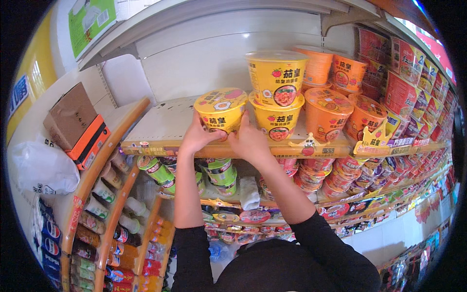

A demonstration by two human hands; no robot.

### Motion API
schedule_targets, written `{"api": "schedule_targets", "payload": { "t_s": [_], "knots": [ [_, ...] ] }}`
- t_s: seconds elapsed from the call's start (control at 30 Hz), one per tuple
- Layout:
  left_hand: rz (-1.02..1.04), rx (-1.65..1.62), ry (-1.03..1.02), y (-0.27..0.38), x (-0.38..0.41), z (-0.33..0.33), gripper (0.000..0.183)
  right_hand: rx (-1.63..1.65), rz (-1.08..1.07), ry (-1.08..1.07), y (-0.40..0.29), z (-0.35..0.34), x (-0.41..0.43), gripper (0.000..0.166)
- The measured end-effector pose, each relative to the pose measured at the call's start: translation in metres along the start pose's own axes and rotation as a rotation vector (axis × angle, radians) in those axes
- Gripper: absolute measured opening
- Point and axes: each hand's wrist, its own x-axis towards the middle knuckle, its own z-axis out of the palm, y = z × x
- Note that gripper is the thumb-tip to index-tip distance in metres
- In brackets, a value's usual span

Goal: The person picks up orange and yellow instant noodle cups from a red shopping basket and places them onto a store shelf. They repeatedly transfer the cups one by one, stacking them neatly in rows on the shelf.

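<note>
Both my hands grip a yellow instant noodle cup at the front of the upper shelf. My left hand wraps its left side, thumb across the lower front. On the right side, my right hand holds it with fingers up along the wall. The cup stands upright with its printed lid on top; its base is partly hidden by my thumbs. Just right of it, a yellow cup is stacked on another yellow cup. Orange noodle cups stand beyond them, some stacked behind.
A cardboard box, an orange box and a white plastic bag sit on the left side shelf. Bottled drinks line the shelves below. Green noodle cups and a white cloth occupy the shelf underneath. Crown-shaped price signs stick up at the shelf edge.
</note>
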Motion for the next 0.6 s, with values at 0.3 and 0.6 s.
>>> {"api": "schedule_targets", "payload": {
  "t_s": [0.3, 0.6],
  "knots": [
    [0.007, 0.117, 0.424, 0.017, -0.041, 0.027, 0.099, 0.077, -0.287, 0.139, 0.017, 0.000, -0.017, 0.069],
    [0.430, -0.067, 0.842, 0.048, -0.085, 0.123, 0.061, 0.232, -0.364, 0.124, 0.021, -0.066, -0.070, 0.055]
  ]
}}
